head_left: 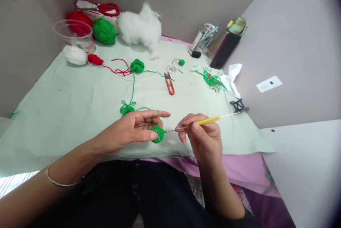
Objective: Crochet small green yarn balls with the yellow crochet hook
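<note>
Between thumb and fingers, my left hand (133, 128) pinches a small round piece of green crochet (158, 134). A strand of green yarn runs up from the piece over the raised index finger. My right hand (204, 137) grips a crochet hook with a yellow handle (206, 121), pen-fashion. Its thin metal shaft points left, and the tip meets the right edge of the green piece. Behind my left hand lies a loose tangle of green yarn (128, 108), joined by a strand to a small green yarn bundle (137, 66).
Orange thread snips (169, 84) lie mid-table near a small green ball (181, 62). Yarn scraps (213, 80), a phone (225, 51) and a pen cup (204, 38) are at right. White stuffing (140, 28), a green skein (103, 31) and a clear tub (85, 44) stand at back left.
</note>
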`<state>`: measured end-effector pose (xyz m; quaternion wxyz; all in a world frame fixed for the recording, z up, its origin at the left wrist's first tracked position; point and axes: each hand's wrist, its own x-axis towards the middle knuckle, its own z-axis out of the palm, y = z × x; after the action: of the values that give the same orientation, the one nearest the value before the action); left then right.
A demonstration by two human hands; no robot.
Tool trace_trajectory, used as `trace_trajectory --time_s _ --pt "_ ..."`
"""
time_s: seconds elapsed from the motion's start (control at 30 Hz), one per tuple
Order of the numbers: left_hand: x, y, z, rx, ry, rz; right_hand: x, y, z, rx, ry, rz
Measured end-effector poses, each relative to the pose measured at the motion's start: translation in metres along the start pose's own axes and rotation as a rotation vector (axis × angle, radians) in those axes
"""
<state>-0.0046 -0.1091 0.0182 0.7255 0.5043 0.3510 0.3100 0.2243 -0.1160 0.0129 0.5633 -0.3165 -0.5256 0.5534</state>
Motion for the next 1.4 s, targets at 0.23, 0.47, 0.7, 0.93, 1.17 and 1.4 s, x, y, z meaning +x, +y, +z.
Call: trace_trajectory --time_s 0.23,0.47,0.7,0.93,1.17,1.4 --pt "0.010 -0.013 0.020 -0.300 0.069 0.020 -0.003 0.016 0.010 -0.069 0.096 -0.050" --pt "0.006 -0.012 0.025 -0.468 0.084 -0.005 0.001 0.013 0.010 -0.098 0.150 -0.111" --pt "0.007 -0.010 0.019 -0.450 0.028 -0.002 0.008 0.006 0.001 0.053 0.139 0.014" --pt "0.009 -0.012 0.022 -0.138 0.124 0.120 -0.001 0.011 0.008 -0.148 0.006 -0.109" --pt "0.008 -0.009 0.025 0.088 0.263 0.165 -0.001 0.016 0.010 -0.257 0.013 -0.173" --pt "0.008 -0.008 0.023 0.214 0.268 0.178 0.004 0.015 0.005 0.004 -0.036 -0.016"
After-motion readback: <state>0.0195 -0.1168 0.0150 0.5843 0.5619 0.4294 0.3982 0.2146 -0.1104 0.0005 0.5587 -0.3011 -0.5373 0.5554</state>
